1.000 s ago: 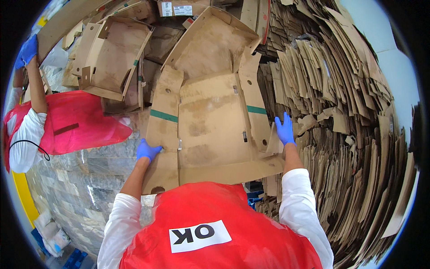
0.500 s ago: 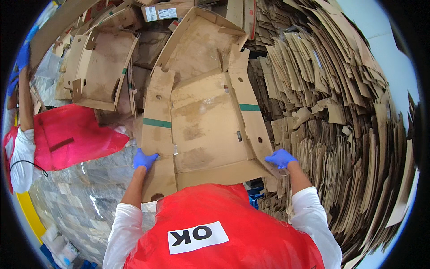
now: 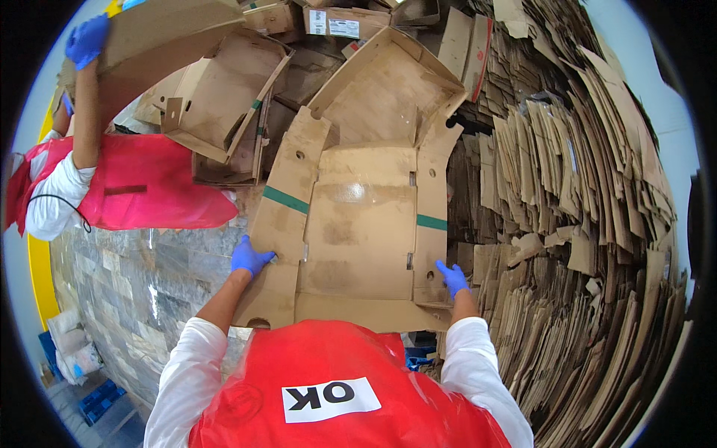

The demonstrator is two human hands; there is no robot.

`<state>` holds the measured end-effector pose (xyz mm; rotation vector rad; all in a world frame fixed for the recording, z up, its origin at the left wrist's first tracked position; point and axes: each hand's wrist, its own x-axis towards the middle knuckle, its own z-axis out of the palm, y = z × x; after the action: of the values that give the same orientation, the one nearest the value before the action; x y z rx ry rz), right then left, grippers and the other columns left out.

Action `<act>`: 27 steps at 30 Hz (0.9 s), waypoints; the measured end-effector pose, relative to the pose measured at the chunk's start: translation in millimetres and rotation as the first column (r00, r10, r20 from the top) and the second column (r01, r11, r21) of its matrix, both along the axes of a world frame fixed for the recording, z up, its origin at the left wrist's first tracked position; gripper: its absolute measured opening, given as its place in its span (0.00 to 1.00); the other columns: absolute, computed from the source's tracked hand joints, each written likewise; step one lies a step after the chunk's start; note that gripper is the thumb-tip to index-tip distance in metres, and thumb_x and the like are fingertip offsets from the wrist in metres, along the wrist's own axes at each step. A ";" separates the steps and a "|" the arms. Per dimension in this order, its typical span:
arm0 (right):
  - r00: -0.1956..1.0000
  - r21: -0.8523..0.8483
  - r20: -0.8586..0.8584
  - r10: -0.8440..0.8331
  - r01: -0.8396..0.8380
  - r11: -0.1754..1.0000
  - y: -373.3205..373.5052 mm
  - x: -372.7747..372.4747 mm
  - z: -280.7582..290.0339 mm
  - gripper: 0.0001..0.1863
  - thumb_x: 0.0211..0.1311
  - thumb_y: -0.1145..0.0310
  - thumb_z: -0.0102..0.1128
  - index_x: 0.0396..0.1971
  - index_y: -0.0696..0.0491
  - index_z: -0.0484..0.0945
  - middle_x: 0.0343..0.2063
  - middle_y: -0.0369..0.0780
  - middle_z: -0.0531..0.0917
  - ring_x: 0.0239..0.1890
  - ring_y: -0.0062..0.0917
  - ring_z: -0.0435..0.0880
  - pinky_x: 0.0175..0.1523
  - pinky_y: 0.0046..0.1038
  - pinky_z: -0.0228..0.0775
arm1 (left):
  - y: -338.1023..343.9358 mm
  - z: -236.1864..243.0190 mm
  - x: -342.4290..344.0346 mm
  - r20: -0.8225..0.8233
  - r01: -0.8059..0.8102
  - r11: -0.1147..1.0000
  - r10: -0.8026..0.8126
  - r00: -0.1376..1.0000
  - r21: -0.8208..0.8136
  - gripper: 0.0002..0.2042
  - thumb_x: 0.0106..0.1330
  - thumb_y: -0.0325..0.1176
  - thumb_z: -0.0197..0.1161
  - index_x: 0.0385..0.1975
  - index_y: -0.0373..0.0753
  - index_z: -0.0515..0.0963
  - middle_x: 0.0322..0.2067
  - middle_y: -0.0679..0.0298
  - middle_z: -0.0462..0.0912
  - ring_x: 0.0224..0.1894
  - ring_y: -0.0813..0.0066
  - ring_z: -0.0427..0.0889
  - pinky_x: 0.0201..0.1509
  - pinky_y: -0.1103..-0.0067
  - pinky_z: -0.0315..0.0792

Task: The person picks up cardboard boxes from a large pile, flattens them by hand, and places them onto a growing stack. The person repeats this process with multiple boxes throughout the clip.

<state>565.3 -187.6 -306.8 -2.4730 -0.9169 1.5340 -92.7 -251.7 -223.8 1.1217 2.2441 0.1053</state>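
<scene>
In front of me lies a large brown cardboard box [image 3: 362, 224], partly unfolded, its near side panels spread out and its far end standing up as walls. Green stripes cross both side panels, and dark stains mark the base. My left hand [image 3: 250, 257], in a blue glove, grips the left panel's outer edge, thumb on top and the other fingers hidden beneath. My right hand [image 3: 452, 279], gloved too, is at the right panel's edge near a round hole, with its thumb side against the cardboard.
Flattened cardboard sheets [image 3: 553, 164] stand densely stacked along the right. Another open box [image 3: 224, 89] sits at the upper left. Beside it a co-worker in a red apron [image 3: 160, 175] holds a large cardboard piece [image 3: 164, 37]. Grey tiled floor [image 3: 179, 272] shows at left.
My view has shifted, so the boxes sit farther right. The box's right panel lies flatter and closer in. The co-worker's cardboard piece has come further into view.
</scene>
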 end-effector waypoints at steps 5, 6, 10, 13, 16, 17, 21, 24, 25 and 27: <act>0.990 -0.061 0.076 0.115 -0.111 0.992 -29.0 -11.7 -22.7 0.70 0.50 0.35 0.77 0.78 0.68 0.48 0.77 0.57 0.59 0.79 0.46 0.60 0.80 0.42 0.55 | 7.5 25.9 5.5 -0.004 -0.025 0.999 0.025 1.000 -0.034 0.42 0.48 0.51 0.84 0.57 0.31 0.72 0.50 0.40 0.86 0.55 0.41 0.85 0.59 0.58 0.80; 0.982 -0.073 0.094 0.162 -0.156 0.985 -34.5 -10.8 -27.5 0.71 0.49 0.35 0.77 0.78 0.68 0.48 0.78 0.57 0.58 0.79 0.47 0.60 0.80 0.43 0.55 | 5.6 23.0 2.2 0.007 -0.032 0.999 0.032 0.999 -0.024 0.42 0.48 0.51 0.84 0.58 0.31 0.72 0.50 0.40 0.86 0.55 0.41 0.85 0.59 0.59 0.79; 0.914 -0.276 -0.258 0.314 -0.381 0.882 -48.7 1.1 -19.0 0.70 0.53 0.40 0.80 0.81 0.61 0.42 0.73 0.53 0.68 0.71 0.40 0.70 0.75 0.40 0.63 | 8.5 28.5 -6.8 -0.006 0.019 1.000 -0.019 1.000 0.019 0.43 0.48 0.51 0.84 0.58 0.29 0.72 0.51 0.40 0.86 0.56 0.42 0.85 0.59 0.59 0.80; 0.865 -0.349 -0.496 0.075 -0.278 0.895 -49.6 29.1 -2.4 0.69 0.54 0.39 0.79 0.82 0.57 0.43 0.72 0.51 0.68 0.67 0.40 0.74 0.72 0.41 0.67 | 8.6 12.3 -26.7 0.000 0.046 0.999 -0.046 0.999 0.013 0.43 0.48 0.53 0.84 0.57 0.28 0.72 0.52 0.39 0.85 0.56 0.42 0.85 0.59 0.59 0.80; 0.867 -0.357 -0.499 0.002 -0.208 0.911 -31.8 31.8 19.7 0.67 0.54 0.36 0.77 0.81 0.57 0.46 0.77 0.53 0.60 0.74 0.45 0.68 0.75 0.46 0.63 | 20.0 28.5 -19.5 -0.035 0.088 0.996 -0.087 0.996 0.023 0.43 0.48 0.54 0.83 0.56 0.27 0.73 0.51 0.39 0.85 0.56 0.41 0.85 0.58 0.59 0.80; 0.905 -0.377 -0.424 0.015 -0.192 0.906 -28.1 26.9 20.5 0.67 0.55 0.35 0.76 0.81 0.58 0.45 0.78 0.52 0.60 0.74 0.45 0.68 0.74 0.47 0.64 | 23.2 31.6 -16.5 -0.062 0.098 0.995 -0.097 0.993 0.012 0.43 0.48 0.54 0.83 0.56 0.27 0.73 0.51 0.39 0.85 0.56 0.41 0.85 0.58 0.59 0.81; 0.965 -0.172 -0.175 0.195 -0.225 0.959 -47.7 -17.8 31.9 0.61 0.51 0.34 0.77 0.72 0.66 0.65 0.65 0.56 0.76 0.63 0.44 0.80 0.67 0.42 0.73 | 19.2 23.8 -19.5 -0.081 0.127 0.992 -0.127 0.989 -0.011 0.41 0.49 0.53 0.82 0.54 0.29 0.73 0.50 0.38 0.86 0.55 0.40 0.85 0.57 0.58 0.80; 0.951 -0.126 0.041 0.308 -0.301 0.945 -62.4 -35.8 21.5 0.53 0.47 0.34 0.79 0.59 0.68 0.80 0.56 0.57 0.85 0.60 0.45 0.84 0.65 0.38 0.74 | 27.2 35.9 -15.0 -0.127 0.120 0.990 -0.128 0.984 -0.068 0.39 0.50 0.53 0.81 0.54 0.31 0.72 0.49 0.38 0.86 0.54 0.39 0.85 0.56 0.57 0.80; 0.954 -0.091 0.058 0.294 -0.288 0.953 -71.1 -41.7 16.0 0.52 0.47 0.34 0.78 0.58 0.67 0.81 0.55 0.56 0.85 0.60 0.45 0.85 0.64 0.39 0.75 | 29.5 43.3 -15.1 -0.163 0.106 0.990 -0.120 0.979 -0.094 0.39 0.50 0.52 0.81 0.54 0.32 0.71 0.49 0.38 0.86 0.53 0.39 0.85 0.56 0.57 0.80; 0.993 0.036 -0.117 0.006 -0.002 0.999 -85.5 -55.4 12.6 0.47 0.48 0.39 0.80 0.55 0.66 0.83 0.53 0.50 0.88 0.56 0.39 0.87 0.61 0.38 0.76 | 32.1 49.4 -17.4 -0.162 0.139 0.987 -0.150 0.975 -0.082 0.38 0.51 0.51 0.81 0.55 0.33 0.70 0.48 0.38 0.86 0.53 0.38 0.85 0.56 0.56 0.80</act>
<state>509.9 -273.1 -294.2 -2.3300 -0.9224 1.6289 -110.1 -219.6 -174.4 1.2934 2.2829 -0.1310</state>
